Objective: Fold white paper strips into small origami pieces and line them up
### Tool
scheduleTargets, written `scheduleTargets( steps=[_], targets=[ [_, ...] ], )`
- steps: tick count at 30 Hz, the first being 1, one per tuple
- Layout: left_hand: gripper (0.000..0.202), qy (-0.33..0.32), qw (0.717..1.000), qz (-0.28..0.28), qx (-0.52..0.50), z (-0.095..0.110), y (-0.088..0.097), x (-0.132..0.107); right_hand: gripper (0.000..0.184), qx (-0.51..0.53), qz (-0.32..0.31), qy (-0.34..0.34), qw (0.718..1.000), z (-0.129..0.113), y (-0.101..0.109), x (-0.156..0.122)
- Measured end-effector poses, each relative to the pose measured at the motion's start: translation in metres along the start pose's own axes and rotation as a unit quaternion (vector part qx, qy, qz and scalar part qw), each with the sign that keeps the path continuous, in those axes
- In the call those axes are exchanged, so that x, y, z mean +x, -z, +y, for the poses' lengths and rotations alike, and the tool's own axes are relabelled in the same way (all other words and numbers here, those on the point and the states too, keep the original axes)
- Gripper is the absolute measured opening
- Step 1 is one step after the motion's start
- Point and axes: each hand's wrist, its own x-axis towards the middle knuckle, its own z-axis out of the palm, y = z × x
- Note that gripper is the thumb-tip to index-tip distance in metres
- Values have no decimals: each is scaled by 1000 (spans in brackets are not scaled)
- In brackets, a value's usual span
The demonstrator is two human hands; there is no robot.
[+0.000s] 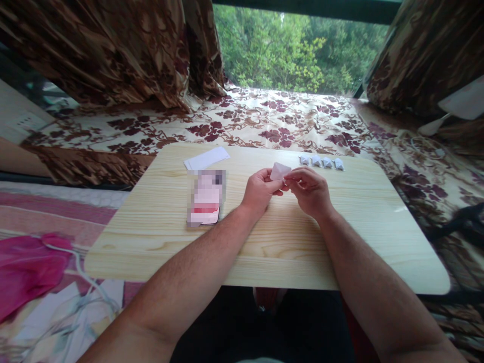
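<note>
Between both hands, above the wooden table [302, 242], is a small folded piece of white paper [280, 170] with its flat face toward me and a corner pointing down. My left hand [260, 189] grips its left and lower side, thumb in front. The fingertips of my right hand [310, 187] pinch its lower right edge. Behind my right hand, several small folded paper shapes [321, 162] stand in a row near the table's far edge. Some of the fingers on each hand are hidden behind the paper or curled under.
White paper strips [207, 158] lie at the table's far left, with a blurred-out phone [206, 197] nearer me. Beyond the table stretches a floral-covered ledge [276, 118] under a window. At lower left are a pink cloth [30, 272], a white cable [81, 267] and loose papers.
</note>
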Motion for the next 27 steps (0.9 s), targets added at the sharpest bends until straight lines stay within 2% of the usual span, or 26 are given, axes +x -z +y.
scheduleTargets(
  steps=[11,15,19,23,27],
  targets=[
    [22,20,999,27,-14,0,-1,1,9,5,11,-30,999,5,-4,-4],
    [17,-7,999,29,12,-3,-2,1,6,-18,14,-20,1000,2,-4,-4],
    [14,-34,999,21,32,-5,-2,0,12,-37,14,1,999,-1,-2,-3],
    [18,-36,998,29,40,-3,-2,-1,15,-58,0,32,998,-5,0,-2],
    [22,-52,997,28,52,-2,-2,-2,13,-54,3,31,998,-5,1,-1]
  ],
)
